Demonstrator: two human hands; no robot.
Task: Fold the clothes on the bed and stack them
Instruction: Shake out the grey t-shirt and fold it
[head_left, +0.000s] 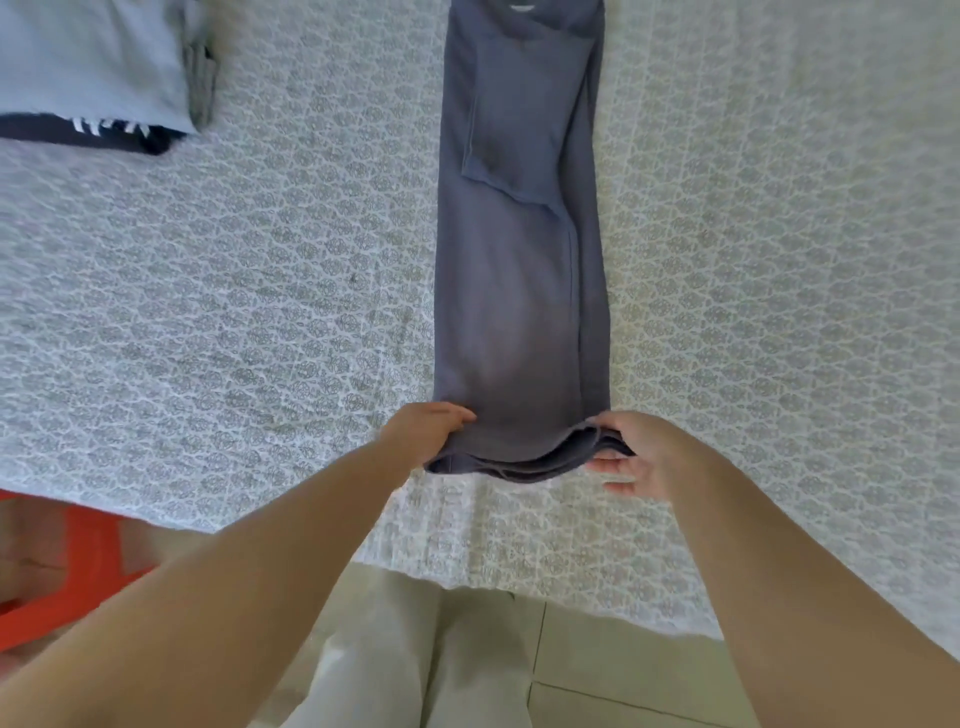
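Both sets of fingers pinch the near end of the grey shirt: left hand at one corner, right hand at the other. Already folded into a long strip, it runs from the bed's near edge away; crosswise folds remain. A folded stack waits at the far left corner.

left hand, right hand, fingers curled, gripping
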